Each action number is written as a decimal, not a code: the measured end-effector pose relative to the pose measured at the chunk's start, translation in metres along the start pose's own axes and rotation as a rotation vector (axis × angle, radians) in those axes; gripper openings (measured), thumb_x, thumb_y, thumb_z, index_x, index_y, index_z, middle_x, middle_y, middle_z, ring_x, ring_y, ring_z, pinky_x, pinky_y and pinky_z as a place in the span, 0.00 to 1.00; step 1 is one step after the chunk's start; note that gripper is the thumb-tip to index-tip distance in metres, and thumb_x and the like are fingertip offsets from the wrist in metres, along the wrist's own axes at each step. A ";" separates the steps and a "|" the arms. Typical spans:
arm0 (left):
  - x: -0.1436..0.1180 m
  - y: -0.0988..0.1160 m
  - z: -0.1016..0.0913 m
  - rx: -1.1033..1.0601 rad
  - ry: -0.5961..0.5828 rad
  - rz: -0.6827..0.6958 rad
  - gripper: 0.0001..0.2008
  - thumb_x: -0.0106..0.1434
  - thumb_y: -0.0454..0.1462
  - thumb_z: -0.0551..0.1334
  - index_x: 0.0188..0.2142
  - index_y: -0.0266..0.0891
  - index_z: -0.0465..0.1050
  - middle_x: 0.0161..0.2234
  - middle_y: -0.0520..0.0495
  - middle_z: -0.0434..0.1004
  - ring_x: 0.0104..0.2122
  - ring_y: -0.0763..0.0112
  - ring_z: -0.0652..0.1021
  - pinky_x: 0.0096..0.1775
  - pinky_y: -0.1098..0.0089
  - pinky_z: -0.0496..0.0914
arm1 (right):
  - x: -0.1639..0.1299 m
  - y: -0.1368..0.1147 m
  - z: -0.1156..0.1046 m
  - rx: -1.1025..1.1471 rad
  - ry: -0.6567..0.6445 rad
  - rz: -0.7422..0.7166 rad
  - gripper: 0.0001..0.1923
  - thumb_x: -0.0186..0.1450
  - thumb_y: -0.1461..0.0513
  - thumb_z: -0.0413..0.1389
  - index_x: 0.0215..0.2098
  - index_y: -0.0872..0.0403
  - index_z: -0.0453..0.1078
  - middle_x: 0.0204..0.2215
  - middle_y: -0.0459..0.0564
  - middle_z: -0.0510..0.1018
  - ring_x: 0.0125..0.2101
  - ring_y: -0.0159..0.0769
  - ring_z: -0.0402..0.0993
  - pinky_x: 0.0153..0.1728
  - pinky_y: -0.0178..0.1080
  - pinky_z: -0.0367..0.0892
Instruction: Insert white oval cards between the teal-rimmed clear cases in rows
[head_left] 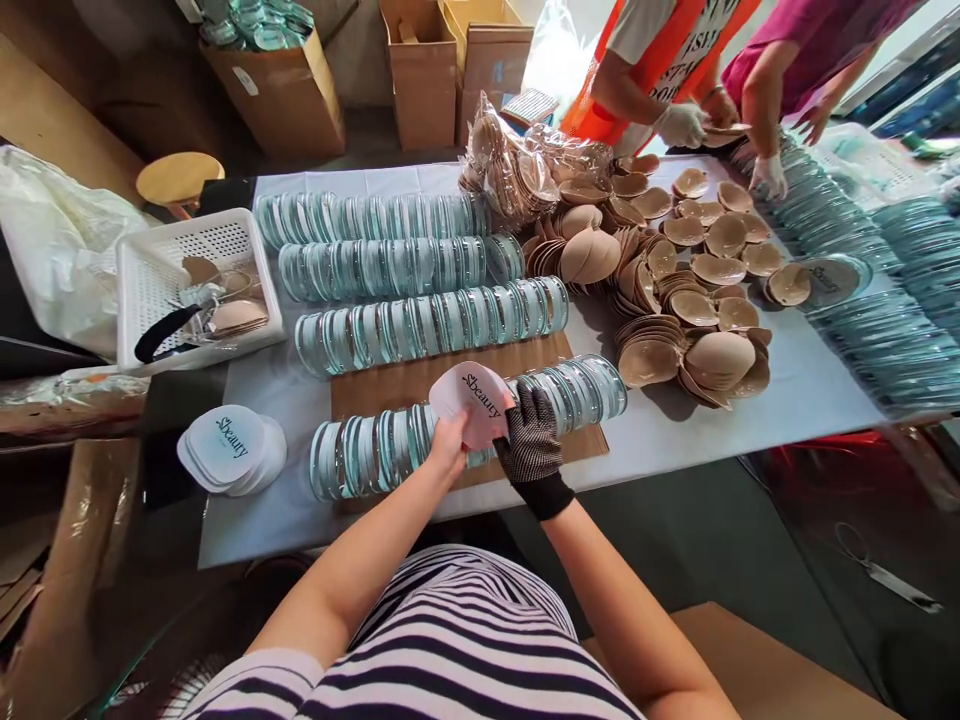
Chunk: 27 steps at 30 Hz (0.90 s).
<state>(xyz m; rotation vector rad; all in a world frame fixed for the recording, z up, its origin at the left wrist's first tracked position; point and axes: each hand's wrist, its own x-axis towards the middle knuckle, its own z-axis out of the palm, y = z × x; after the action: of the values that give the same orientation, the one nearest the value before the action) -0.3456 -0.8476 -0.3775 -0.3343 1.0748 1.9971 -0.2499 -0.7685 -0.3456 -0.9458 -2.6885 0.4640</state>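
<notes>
"Down at the left end of the worktop, what's all that?"

"White perforated plastic basket, then a stack of rounded white cards, lettering up, probably so they're easy to read and grab. Next, rows of clear, teal-tinted round cases stood on edge. Guessing that saves room. Front row's on a flat brown cardboard sheet."

"And the hands?"

"Bare left hand is pinching the bottom of a rounded pinkish-white card printed 'beauty', thumb on its face, held over the front row. Dark dotted-glove right hand is at its right edge, maybe steadying it; can't tell if it's gripping."

"Far right?"

"Shiny tan cup-shaped pieces, many nested, likely to keep the piles compact."
</notes>
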 end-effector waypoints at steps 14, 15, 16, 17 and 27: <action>0.044 0.050 -0.005 -0.202 0.154 -0.152 0.21 0.64 0.31 0.61 0.56 0.42 0.68 0.54 0.42 0.75 0.52 0.60 0.76 0.53 0.56 0.71 | -0.136 0.032 0.005 0.067 -0.186 0.094 0.23 0.67 0.58 0.41 0.52 0.53 0.72 0.35 0.55 0.82 0.33 0.40 0.79 0.35 0.35 0.68; 0.046 0.050 -0.007 -0.197 0.151 -0.165 0.21 0.63 0.31 0.61 0.56 0.42 0.68 0.54 0.42 0.75 0.53 0.60 0.76 0.53 0.56 0.72 | -0.142 0.029 0.009 0.052 -0.239 0.084 0.23 0.68 0.59 0.41 0.53 0.52 0.71 0.34 0.53 0.82 0.33 0.39 0.79 0.34 0.35 0.68; 0.047 0.049 -0.009 -0.194 0.141 -0.172 0.21 0.63 0.31 0.61 0.56 0.43 0.68 0.54 0.42 0.75 0.53 0.60 0.76 0.53 0.56 0.72 | -0.143 0.025 0.012 0.025 -0.280 0.093 0.23 0.68 0.60 0.40 0.54 0.51 0.71 0.34 0.52 0.82 0.33 0.39 0.79 0.33 0.35 0.67; 0.048 0.047 -0.010 -0.190 0.126 -0.175 0.21 0.63 0.31 0.61 0.56 0.43 0.68 0.54 0.42 0.75 0.53 0.59 0.76 0.53 0.55 0.71 | -0.140 0.020 0.015 -0.012 -0.310 0.117 0.22 0.69 0.59 0.41 0.54 0.50 0.70 0.34 0.52 0.82 0.33 0.39 0.79 0.33 0.34 0.66; 0.045 0.043 -0.010 -0.187 0.080 -0.159 0.20 0.64 0.31 0.60 0.55 0.41 0.69 0.55 0.41 0.74 0.53 0.58 0.75 0.54 0.53 0.71 | -0.053 -0.009 0.039 -0.241 -0.500 0.269 0.17 0.71 0.56 0.44 0.51 0.53 0.66 0.39 0.56 0.81 0.39 0.43 0.79 0.34 0.38 0.64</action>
<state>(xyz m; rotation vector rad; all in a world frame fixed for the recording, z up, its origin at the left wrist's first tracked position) -0.4084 -0.8441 -0.3844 -0.5850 0.8816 1.9582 -0.2280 -0.8175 -0.3847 -1.4372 -3.1267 0.4900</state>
